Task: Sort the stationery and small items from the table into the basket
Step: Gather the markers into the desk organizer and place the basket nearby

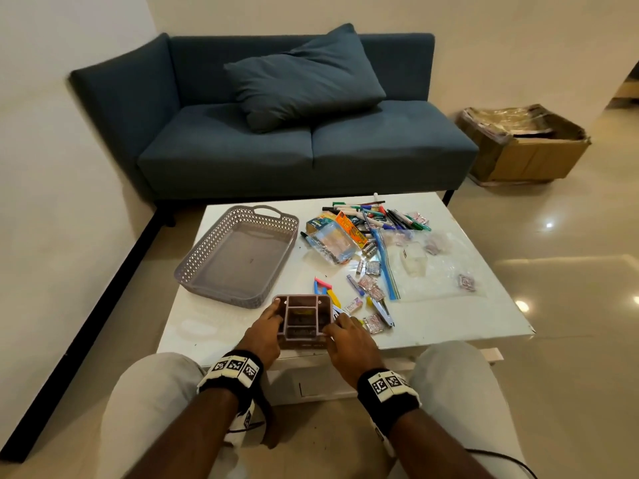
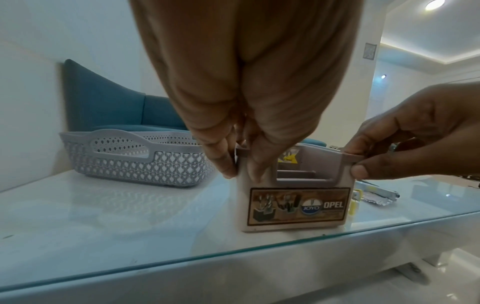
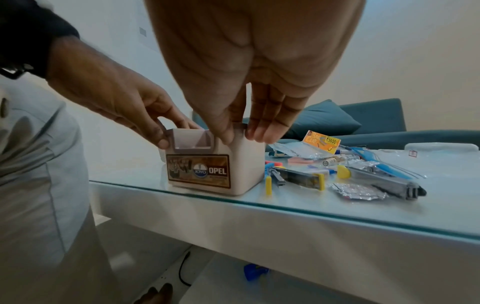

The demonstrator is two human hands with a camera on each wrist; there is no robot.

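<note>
A pinkish-brown desk organizer (image 1: 302, 319) with several compartments stands upright near the table's front edge, its label (image 2: 296, 207) facing me. My left hand (image 1: 273, 316) pinches its left rim tab, thumb and fingers (image 2: 228, 164) curled round the corner. My right hand (image 1: 337, 323) pinches the right rim tab, fingertips (image 3: 255, 133) over the edge. A grey lattice basket (image 1: 193, 261) sits empty to the left behind the organizer. Pens and markers (image 1: 373, 216), packets, a stapler (image 1: 382, 311) and foil strips (image 1: 373, 323) lie scattered to the right.
The white glass-topped table (image 1: 449, 316) ends just in front of my knees. A clear zip bag (image 1: 432, 267) lies flat at the right. Behind the table stands a blue sofa (image 1: 276, 140), and a cardboard box (image 1: 525, 146) sits on the floor at the far right.
</note>
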